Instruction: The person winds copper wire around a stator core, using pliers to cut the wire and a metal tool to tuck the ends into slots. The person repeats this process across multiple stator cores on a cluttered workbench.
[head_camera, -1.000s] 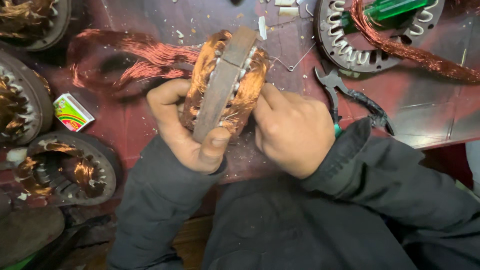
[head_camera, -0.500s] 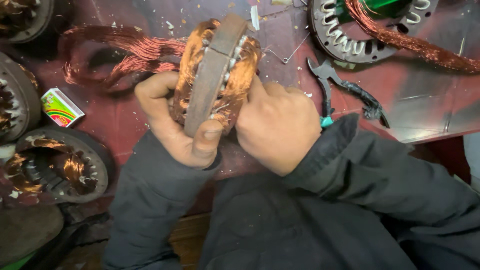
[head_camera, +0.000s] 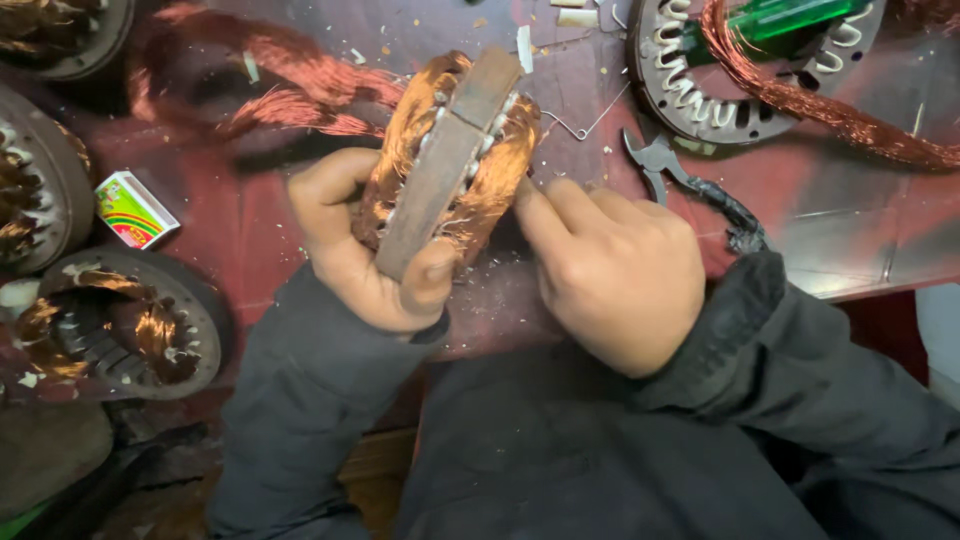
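A wound motor stator (head_camera: 450, 160) is held on edge above the red tabletop (head_camera: 250, 220) between two hands.

The stator is gripped by the left hand (head_camera: 365, 255), fingers curled behind the copper winding and the thumb pressed on the iron core's lower edge, so that its rim is tilted up and the coil side is turned toward the right hand (head_camera: 615, 270). The right hand's grip is closed, knuckles up, with fingertips pinched against the winding at the stator's right face; whether something small is held there cannot be told. Both wrists are bent inward, the dark sleeves resting near the tabletop's edge. Pliers (head_camera: 690, 185) lie just beside the right hand. A loose copper coil (head_camera: 270, 80) lies behind the left hand, and a small matchbox (head_camera: 135, 210) to its left.
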